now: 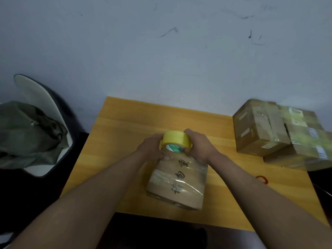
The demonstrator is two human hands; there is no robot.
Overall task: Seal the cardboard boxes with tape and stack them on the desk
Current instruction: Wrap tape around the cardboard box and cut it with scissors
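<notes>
Taped brown box (pixel 177 184) on desk (pixel 122 126), yellow tape roll (pixel 175 141) above

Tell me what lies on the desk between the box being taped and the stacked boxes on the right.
Nothing visible: bare desk separates the box from the stack. A small red ring lies nearer the front edge, off that line.

On the yellow wooden tabletop (pixel 125 123) we see a taped cardboard box (pixel 177 184), stacked boxes (pixel 269 130) far right, and a small red ring (pixel 262 179).
</notes>
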